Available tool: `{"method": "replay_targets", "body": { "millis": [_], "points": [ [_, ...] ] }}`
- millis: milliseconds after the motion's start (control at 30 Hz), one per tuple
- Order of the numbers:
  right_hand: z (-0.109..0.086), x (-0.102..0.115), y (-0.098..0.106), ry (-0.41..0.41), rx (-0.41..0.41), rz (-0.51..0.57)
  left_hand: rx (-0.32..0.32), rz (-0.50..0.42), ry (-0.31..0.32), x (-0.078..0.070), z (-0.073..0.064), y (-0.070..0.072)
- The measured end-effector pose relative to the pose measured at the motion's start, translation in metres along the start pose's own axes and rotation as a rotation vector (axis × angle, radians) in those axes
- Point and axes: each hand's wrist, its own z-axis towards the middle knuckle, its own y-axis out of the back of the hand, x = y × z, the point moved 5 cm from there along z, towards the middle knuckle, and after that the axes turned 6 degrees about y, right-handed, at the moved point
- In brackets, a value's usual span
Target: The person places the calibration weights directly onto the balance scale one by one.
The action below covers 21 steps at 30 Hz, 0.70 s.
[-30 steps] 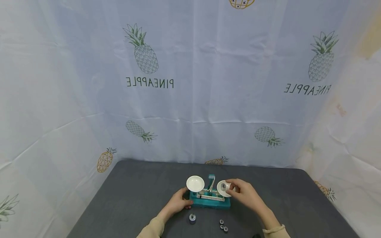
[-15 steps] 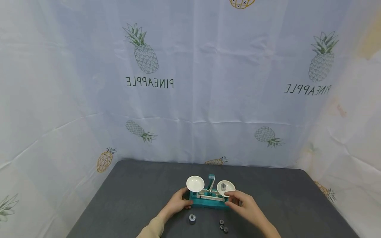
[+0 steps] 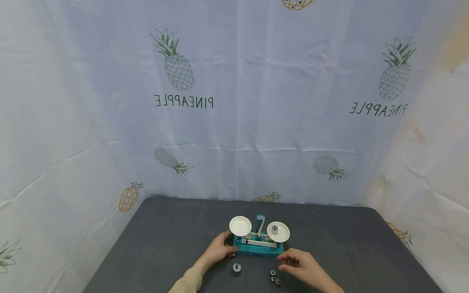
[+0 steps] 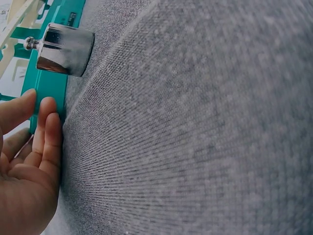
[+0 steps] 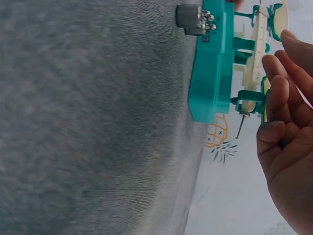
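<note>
A teal balance scale [image 3: 258,249] with two white pans stands on the table. My left hand [image 3: 218,249] grips the left end of its base, thumb at the front, and this hand [image 4: 34,161] also shows in the left wrist view. The left pan [image 3: 240,226] is bare. In the right pan [image 3: 283,234] sits a small metal weight [image 3: 275,230]. My right hand [image 3: 302,266] hovers in front of the scale's right end, holding nothing, its fingers loosely bent; the right wrist view shows this hand [image 5: 293,127] too.
A larger metal weight [image 3: 236,269] stands on the dark grey table [image 3: 176,232] in front of the scale. Several smaller weights [image 3: 272,273] cluster to its right, close to my right hand. A pineapple-print cloth [image 3: 234,122] hangs behind the table.
My right hand has drawn back from the right pan toward me, leaving the small weight in the pan. The left hand stays at the scale's base.
</note>
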Motion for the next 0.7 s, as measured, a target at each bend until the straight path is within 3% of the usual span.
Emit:
{"method": "replay_targets", "body": {
  "millis": [200,433,567,700],
  "points": [
    [-0.007,-0.01,-0.01,-0.072,0.114,0.112,0.001,-0.014,-0.006,-0.001,-0.001,0.0],
    [-0.011,-0.017,-0.021,-0.136,0.194,0.193,0.022,-0.035,-0.094,-0.005,-0.005,0.003],
    [-0.013,-0.018,-0.027,-0.143,0.221,0.203,0.012,-0.032,-0.029,-0.001,-0.002,0.002],
    [-0.013,-0.02,-0.032,-0.195,0.253,0.225,-0.002,-0.017,-0.006,0.001,0.001,0.0]
  ]
}}
